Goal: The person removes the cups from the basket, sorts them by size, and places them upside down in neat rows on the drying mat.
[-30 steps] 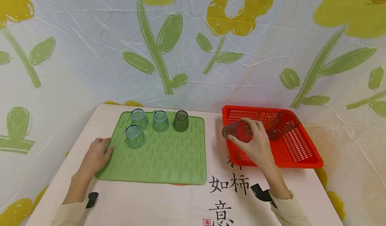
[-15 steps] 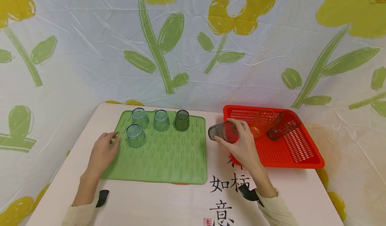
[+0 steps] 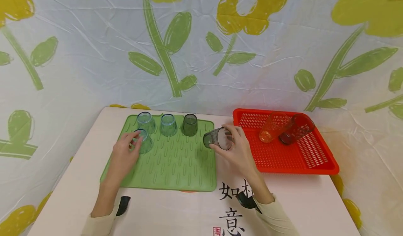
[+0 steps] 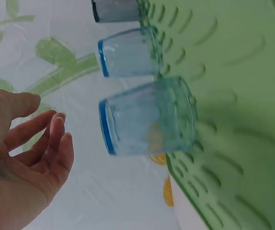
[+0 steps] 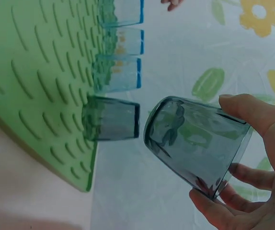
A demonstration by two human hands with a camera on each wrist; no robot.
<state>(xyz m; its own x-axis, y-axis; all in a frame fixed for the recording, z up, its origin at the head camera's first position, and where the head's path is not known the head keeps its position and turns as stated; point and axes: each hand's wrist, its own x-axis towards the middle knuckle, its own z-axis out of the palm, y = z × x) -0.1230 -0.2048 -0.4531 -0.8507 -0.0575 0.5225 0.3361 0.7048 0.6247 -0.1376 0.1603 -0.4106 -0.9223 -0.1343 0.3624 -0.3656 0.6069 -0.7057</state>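
Over the mat [image 3: 176,166] the left hand [image 3: 126,150] is loose, gripping nothing; at its right edge the right hand [image 3: 235,147] grasps a tipped glass [image 5: 195,139]. I judge it light, rigid, slick, breakable; I'd span its sides gently.

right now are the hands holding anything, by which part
The right hand holds a grey glass by its sides, near the wider end; the left hand holds nothing.

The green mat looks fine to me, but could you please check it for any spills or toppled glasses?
Nothing stands out: four glasses stand on the green mat, none toppled, and no spill shows.
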